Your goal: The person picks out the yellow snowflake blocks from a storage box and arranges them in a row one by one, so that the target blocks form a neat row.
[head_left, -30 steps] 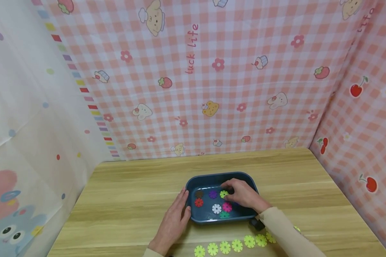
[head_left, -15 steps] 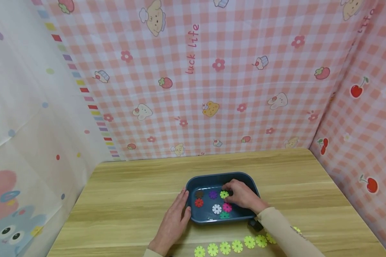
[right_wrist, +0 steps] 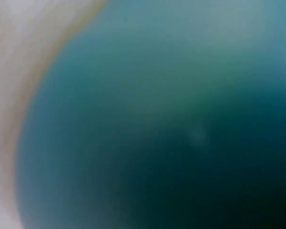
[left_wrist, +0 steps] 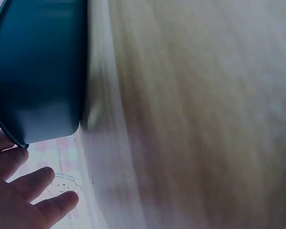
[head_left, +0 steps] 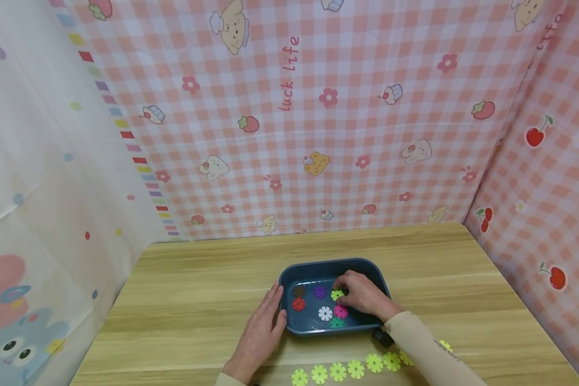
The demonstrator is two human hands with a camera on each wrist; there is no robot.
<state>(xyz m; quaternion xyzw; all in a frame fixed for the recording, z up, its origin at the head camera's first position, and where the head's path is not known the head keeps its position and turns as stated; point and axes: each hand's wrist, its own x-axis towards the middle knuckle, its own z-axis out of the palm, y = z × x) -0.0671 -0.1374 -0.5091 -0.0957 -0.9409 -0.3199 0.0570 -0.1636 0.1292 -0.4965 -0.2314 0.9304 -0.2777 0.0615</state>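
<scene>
A dark blue plastic tray (head_left: 313, 332) sits on the table, holding several small notched plastic discs. My right hand (head_left: 364, 293) reaches into its right half, thumb and fingertips pinching a yellow-green snowflake disc (head_left: 337, 295) that looks slightly tilted. Close by lie a pink disc (head_left: 340, 311), a white disc (head_left: 325, 313), a green disc (head_left: 336, 323) and a purple disc (head_left: 320, 292). My left hand (head_left: 260, 327) rests against the tray's left side with extended fingers; in the left wrist view its fingers (left_wrist: 33, 183) are at the rim. The right wrist view is a blue-green blur.
In front of the tray runs a row of yellow-green discs (head_left: 338, 371), partly hidden by my right sleeve. A brown disc (head_left: 299, 291) and a red disc (head_left: 298, 304) lie at the tray's left. Patterned cloth (head_left: 289, 134) hangs behind the wooden table (head_left: 198, 300).
The yellow-green disc under my right fingertips has shifted slightly towards me and now looks flatter, as if tilted. My left hand and the tray stay in place.
</scene>
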